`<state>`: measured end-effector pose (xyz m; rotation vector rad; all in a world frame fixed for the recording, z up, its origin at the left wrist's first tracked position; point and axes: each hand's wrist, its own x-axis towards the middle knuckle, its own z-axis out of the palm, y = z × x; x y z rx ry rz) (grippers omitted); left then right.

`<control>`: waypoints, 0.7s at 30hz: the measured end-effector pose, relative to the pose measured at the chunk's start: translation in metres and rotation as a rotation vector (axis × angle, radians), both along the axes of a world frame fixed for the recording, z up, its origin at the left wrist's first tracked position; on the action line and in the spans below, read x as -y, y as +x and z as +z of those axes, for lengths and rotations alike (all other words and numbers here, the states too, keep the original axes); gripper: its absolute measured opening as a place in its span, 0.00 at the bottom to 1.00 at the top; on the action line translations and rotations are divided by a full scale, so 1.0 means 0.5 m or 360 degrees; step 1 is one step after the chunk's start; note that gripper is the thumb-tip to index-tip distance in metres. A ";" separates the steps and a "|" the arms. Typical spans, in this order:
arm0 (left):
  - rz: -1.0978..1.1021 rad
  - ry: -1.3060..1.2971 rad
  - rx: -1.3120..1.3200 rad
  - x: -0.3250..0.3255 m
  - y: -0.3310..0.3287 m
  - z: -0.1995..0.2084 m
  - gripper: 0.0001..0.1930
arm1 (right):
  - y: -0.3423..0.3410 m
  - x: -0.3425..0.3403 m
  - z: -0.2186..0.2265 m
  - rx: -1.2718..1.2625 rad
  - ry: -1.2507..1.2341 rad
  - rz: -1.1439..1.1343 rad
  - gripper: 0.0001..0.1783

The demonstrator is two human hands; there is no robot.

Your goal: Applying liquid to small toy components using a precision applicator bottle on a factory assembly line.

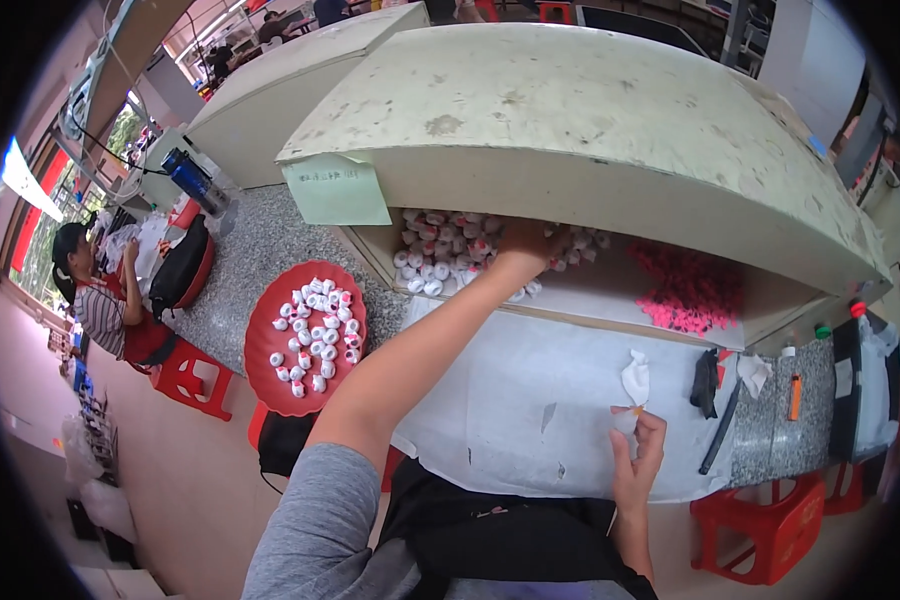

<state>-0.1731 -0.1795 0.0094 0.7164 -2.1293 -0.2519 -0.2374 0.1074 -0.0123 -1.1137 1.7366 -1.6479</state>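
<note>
My left arm reaches forward into the open front of a pale cabinet. My left hand (532, 240) is among a heap of small white round pieces (440, 240) with pink and dark marks; its fingers are mostly hidden there. Close to my body, over white sheeting (500, 420), my right hand (642, 462) pinches a small whitish translucent object (625, 422), whose kind I cannot make out. A crumpled white tissue (635, 378) lies just beyond those fingertips. On the left, a red scalloped tray (262, 350) carries many similar white pieces, spread apart.
The cabinet (530, 95) overhangs the work surface. Inside it at right lies a pile of bright pink pieces (685, 290). Right of my hand are a black cloth (705, 385), a dark strip (720, 430) and an orange tube (795, 397). A co-worker (100, 290) sits far left.
</note>
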 end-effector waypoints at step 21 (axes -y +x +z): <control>-0.0820 0.2264 -0.1358 -0.322 0.218 -0.022 0.12 | 0.040 0.113 0.099 0.1316 -0.0798 0.0038 0.20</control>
